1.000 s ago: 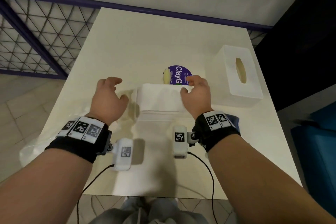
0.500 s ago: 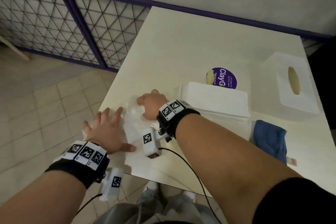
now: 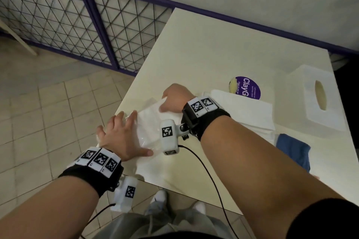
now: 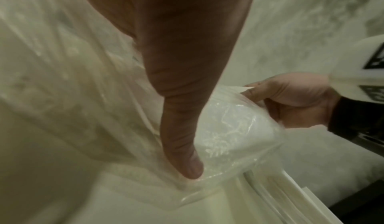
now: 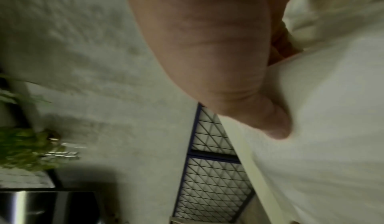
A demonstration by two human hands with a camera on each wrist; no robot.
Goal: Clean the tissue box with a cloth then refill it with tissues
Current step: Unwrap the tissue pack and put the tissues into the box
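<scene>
A clear plastic wrapper (image 3: 144, 136) lies at the table's left edge, with white tissues (image 3: 150, 115) still inside it. My left hand (image 3: 121, 134) presses flat on the wrapper with fingers spread; in the left wrist view its thumb (image 4: 185, 158) pushes down on the wrapper (image 4: 232, 129). My right hand (image 3: 173, 99) pinches the edge of those tissues at the wrapper's mouth, as the left wrist view shows of the right hand (image 4: 290, 99). A loose tissue stack (image 3: 250, 111) lies behind my right wrist. The white tissue box (image 3: 318, 103) stands at the far right and the blue cloth (image 3: 293, 151) lies in front of it.
A round purple sticker (image 3: 250, 87) is on the table (image 3: 213, 44) beyond the tissue stack. A purple-framed mesh fence (image 3: 68, 17) and tiled floor (image 3: 38, 112) are left of the table, close to my left hand. Cables hang from both wrist cameras.
Both hands left the loose tissue stack and moved left to the plastic wrapper. The left hand went flat on it, and the right hand took hold of the tissues inside.
</scene>
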